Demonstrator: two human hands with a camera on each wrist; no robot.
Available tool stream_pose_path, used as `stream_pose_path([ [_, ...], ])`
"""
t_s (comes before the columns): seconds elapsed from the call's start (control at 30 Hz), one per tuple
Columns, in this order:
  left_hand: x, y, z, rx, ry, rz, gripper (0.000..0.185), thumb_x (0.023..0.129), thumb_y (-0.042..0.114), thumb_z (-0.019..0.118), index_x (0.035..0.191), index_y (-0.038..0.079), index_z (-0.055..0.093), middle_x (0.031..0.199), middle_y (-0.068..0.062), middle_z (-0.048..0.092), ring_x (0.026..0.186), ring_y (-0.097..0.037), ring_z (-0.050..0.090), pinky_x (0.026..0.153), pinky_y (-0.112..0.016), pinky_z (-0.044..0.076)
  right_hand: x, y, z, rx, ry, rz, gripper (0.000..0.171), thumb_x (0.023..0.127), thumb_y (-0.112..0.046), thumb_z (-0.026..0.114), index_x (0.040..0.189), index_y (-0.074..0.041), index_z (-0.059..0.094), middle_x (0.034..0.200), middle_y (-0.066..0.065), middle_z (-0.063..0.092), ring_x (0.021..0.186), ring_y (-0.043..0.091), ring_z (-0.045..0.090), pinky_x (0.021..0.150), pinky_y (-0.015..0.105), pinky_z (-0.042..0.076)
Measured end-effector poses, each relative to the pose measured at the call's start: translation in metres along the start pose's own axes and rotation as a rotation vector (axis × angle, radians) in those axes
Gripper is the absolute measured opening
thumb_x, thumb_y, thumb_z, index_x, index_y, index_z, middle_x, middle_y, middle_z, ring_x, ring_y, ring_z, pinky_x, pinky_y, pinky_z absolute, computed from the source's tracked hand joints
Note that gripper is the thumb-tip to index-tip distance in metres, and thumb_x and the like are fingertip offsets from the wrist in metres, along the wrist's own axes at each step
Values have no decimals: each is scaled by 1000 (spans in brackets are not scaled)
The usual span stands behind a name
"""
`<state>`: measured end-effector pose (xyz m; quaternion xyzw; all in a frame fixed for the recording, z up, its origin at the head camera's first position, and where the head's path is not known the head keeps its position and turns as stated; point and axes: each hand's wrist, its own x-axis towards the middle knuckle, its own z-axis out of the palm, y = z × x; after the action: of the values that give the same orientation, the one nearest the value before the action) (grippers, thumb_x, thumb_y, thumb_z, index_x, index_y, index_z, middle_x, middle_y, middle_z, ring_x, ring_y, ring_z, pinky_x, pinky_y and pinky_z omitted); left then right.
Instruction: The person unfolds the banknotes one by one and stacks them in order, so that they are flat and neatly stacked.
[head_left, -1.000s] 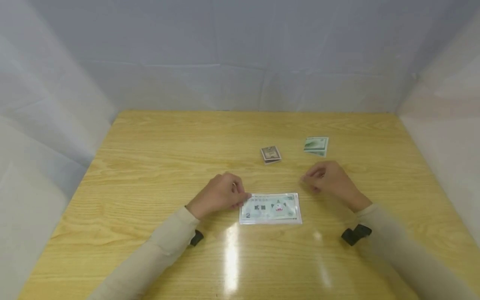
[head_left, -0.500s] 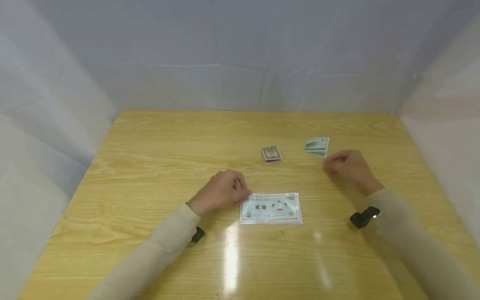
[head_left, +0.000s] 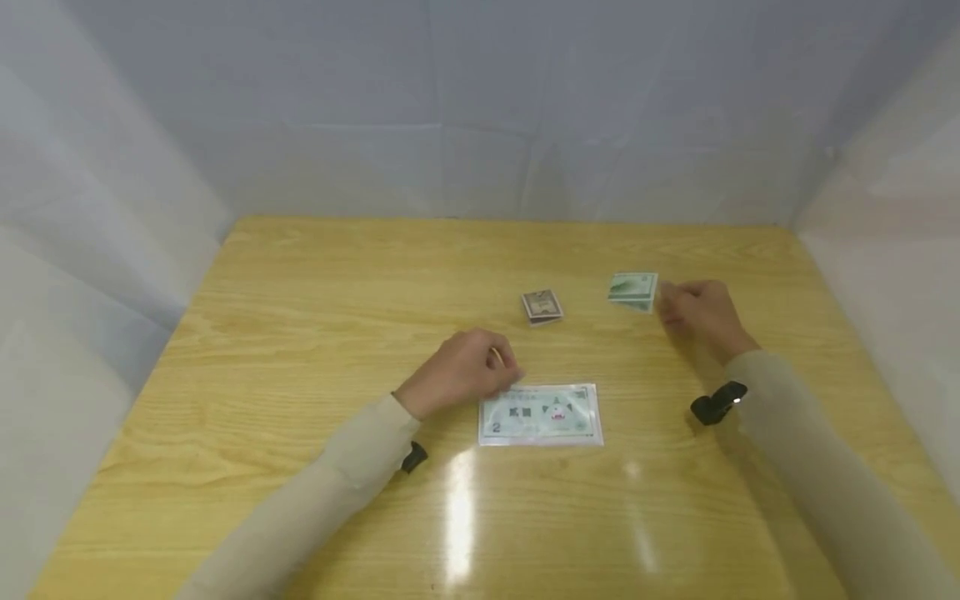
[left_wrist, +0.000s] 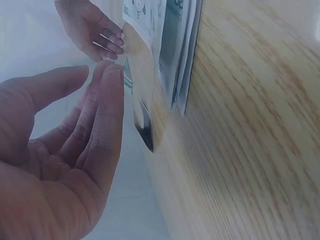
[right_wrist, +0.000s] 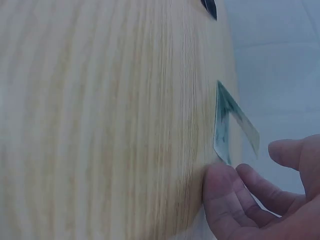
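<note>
My right hand (head_left: 705, 317) is just right of a folded green banknote (head_left: 632, 285) at the back right of the table. In the right wrist view, its fingertips reach the near end of the green note (right_wrist: 221, 127), which stands half unfolded; the thumb is apart from the fingers, with nothing pinched. Over the upper left edge of a flat stack of pale green notes (head_left: 540, 421) marked 2 hovers my left hand (head_left: 465, 373). In the left wrist view, a gap shows between its thumb and relaxed fingers (left_wrist: 107, 120), and the stack (left_wrist: 175, 50) shows several layers.
A small folded brown note (head_left: 542, 304) lies between the stack and the table's back edge, left of the green one. White sheets (head_left: 480, 167) hang behind and on both sides of the wooden table (head_left: 315, 283).
My right hand has moved right and away from me, from beside the stack to the folded green note. My left hand has shifted slightly right and up along the stack's edge.
</note>
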<state>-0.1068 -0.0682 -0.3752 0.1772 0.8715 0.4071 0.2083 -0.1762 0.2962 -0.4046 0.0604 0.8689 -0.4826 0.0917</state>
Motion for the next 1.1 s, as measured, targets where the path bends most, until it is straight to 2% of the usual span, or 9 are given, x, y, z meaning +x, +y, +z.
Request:
stream_pose_path([
  [0.13, 2, 0, 1, -15, -15, -1, 13, 96, 22, 72, 89, 11, 70, 77, -4, 71, 63, -17, 65, 50, -24, 49, 9, 1, -2, -23, 11, 13, 68, 102, -49, 54, 132, 12, 57, 114, 23, 66, 86, 16, 66, 71, 25, 59],
  [0.3, 2, -1, 2, -22, -26, 2, 14, 97, 22, 71, 90, 10, 70, 79, -3, 71, 67, -20, 68, 53, -26, 52, 17, 1, -1, -68, 52, -10, 56, 100, -39, 63, 127, 9, 63, 116, 25, 65, 95, 26, 63, 72, 30, 57],
  [0.47, 2, -1, 2, -22, -32, 12, 13, 97, 22, 71, 91, 10, 70, 80, -4, 72, 66, -18, 68, 52, -26, 52, 22, 4, 0, -146, 66, -8, 45, 97, -32, 67, 123, 5, 67, 125, 27, 62, 109, 37, 58, 87, 45, 54],
  [0.6, 3, 1, 2, -27, -32, 3, 13, 97, 22, 71, 92, 10, 70, 81, -5, 72, 67, -18, 68, 54, -28, 56, 22, 6, 3, -204, 53, -19, 44, 98, -31, 66, 123, 5, 66, 126, 28, 61, 113, 41, 57, 94, 53, 50],
  [0.87, 7, 7, 1, 36, 15, 35, 14, 97, 25, 69, 93, 12, 71, 78, -2, 71, 63, -14, 63, 53, -27, 52, 12, 3, 9, -250, 18, -62, 42, 99, -29, 65, 123, 6, 67, 127, 30, 63, 116, 44, 57, 99, 58, 49],
  [1.1, 16, 11, 5, 122, 65, 64, 16, 98, 26, 68, 98, 11, 72, 83, 2, 69, 71, -12, 64, 62, -27, 57, 2, -1, 18, -286, -14, -90, 39, 100, -27, 66, 123, 4, 68, 126, 28, 64, 115, 42, 59, 99, 58, 49],
])
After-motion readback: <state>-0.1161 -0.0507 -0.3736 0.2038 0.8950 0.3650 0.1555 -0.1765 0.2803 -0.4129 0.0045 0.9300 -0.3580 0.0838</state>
